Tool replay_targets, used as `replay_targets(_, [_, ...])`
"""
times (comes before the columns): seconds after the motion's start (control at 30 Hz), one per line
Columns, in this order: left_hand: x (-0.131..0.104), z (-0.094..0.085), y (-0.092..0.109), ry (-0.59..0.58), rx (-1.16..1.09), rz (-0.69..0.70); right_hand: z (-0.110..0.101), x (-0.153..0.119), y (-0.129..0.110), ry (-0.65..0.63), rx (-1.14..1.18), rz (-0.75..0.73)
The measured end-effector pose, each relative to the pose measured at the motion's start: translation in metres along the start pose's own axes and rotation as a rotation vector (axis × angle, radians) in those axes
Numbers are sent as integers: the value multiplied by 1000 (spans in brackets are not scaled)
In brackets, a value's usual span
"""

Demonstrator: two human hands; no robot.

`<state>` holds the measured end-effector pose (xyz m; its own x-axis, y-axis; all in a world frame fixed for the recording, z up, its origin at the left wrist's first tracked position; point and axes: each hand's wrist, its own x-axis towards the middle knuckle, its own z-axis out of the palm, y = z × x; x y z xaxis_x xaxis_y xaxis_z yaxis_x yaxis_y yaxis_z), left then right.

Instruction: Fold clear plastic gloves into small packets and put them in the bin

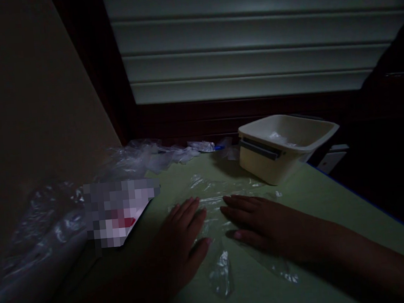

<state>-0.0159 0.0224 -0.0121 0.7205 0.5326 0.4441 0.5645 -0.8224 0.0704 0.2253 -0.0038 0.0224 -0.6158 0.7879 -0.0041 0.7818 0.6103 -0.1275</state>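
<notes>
A clear plastic bag [221,270] lies spread and wrinkled on the pale green tabletop [326,282]. My left hand [185,240] rests on its left side, fingers stretched out and pointing away from me. On the other side, my right hand [257,222] lies flat across the bag, its fingers pointing left. Both hands are open, with a strip of the film showing between them. Parts of the bag under the palms are hidden.
A cream bin [267,164] with a grey handle stands at the table's back right, some clear film inside. Crumpled plastic bags [135,157] line the back left. A lit screen [122,215], blurred out, lies left of my left hand. A slatted shutter [244,63] rises behind.
</notes>
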Motion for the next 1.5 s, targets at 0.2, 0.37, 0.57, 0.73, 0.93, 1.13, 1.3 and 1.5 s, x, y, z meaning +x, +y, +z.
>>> replay_targets(0.2, [2, 0, -1, 49, -108, 64, -4, 4, 6, 105, -24, -17])
replay_targets(0.37, [4, -1, -2, 72, -196, 31, -2, 5, -10, 267, -83, -178])
replay_targets(0.57, [0, 6, -11, 65, -178, 82, -4, 0, -37, 260, -100, -429])
replay_targets(0.73, [-2, 12, -16, 15, -188, 56, 0, 0, -47, 200, -133, -497])
replay_targets(0.93, [-1, 12, -15, 27, -179, 49, 12, 2, -48, 257, -136, -506])
replay_targets(1.13, [-1, 5, -11, 109, -217, 90, 8, 5, -46, 337, 111, -331])
replay_targets(1.3, [-2, 0, -5, 94, -255, 6, 4, 5, -40, 381, 624, -35])
replay_targets(1.5, [4, 1, -2, 106, -294, -64, 6, 11, -36, 455, 825, 81])
